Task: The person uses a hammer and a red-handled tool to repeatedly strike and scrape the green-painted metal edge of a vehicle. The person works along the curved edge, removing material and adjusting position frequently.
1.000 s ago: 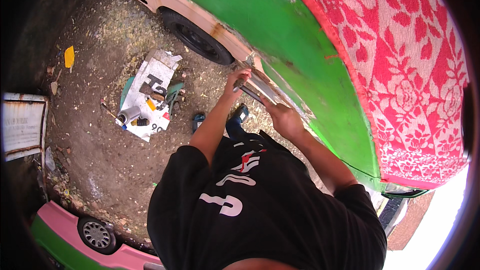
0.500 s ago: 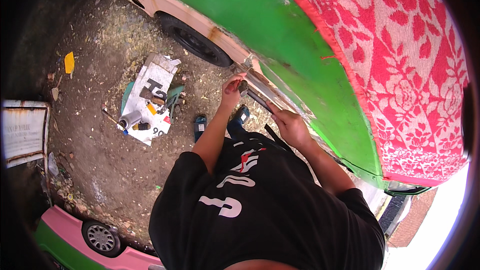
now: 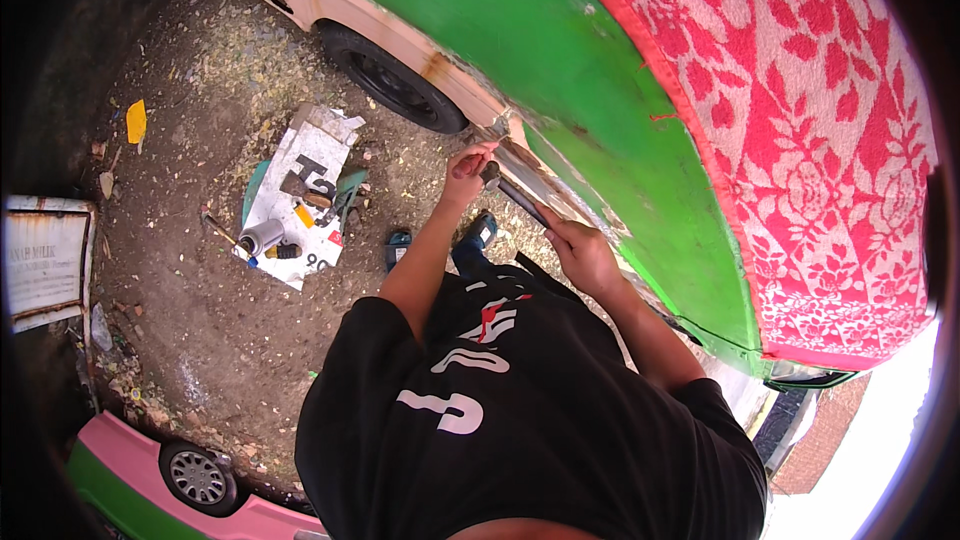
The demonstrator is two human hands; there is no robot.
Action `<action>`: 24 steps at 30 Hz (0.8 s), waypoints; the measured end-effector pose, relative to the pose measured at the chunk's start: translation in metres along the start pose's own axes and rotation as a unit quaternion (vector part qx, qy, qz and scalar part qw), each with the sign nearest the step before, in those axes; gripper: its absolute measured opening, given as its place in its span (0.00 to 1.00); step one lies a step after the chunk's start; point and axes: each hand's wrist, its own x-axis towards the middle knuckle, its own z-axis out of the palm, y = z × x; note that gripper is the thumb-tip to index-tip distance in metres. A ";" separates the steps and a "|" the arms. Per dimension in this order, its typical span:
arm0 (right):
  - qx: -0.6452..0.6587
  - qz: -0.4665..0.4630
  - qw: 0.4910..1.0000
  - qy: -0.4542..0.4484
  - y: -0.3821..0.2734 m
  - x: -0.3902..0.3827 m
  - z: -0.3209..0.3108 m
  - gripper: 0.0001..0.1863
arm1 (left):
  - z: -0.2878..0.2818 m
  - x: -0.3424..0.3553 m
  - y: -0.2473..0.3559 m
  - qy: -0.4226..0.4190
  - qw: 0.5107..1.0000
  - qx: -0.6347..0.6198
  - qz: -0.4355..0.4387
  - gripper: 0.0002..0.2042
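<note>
My right hand [image 3: 585,256] is closed round the dark handle of a hammer [image 3: 520,202]. The hammer's grey head [image 3: 490,175] is close beside my left hand [image 3: 467,172]. My left hand has its fingers curled near the lower body of a green and pale pink car [image 3: 455,80], just behind the wheel [image 3: 390,78]. What it grips is mostly hidden; only a little red shows. Along the car's sill [image 3: 545,180], the paint is worn and the surface looks rough and patchy.
A white printed board [image 3: 290,200] on the ground bears a spray can [image 3: 262,237] and several small tools. A red floral cloth [image 3: 790,140] covers the car's top. A pink and green car [image 3: 150,470] stands behind at lower left, near a framed sign [image 3: 48,262].
The hammer head stays near my left hand, shifting slightly. My left hand has turned a little, and less of the red thing in it shows.
</note>
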 end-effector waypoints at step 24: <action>-0.058 -0.050 0.997 -0.032 -0.027 0.029 -0.015 0.25 | 0.009 0.003 -0.014 0.031 0.985 0.164 -0.034 0.05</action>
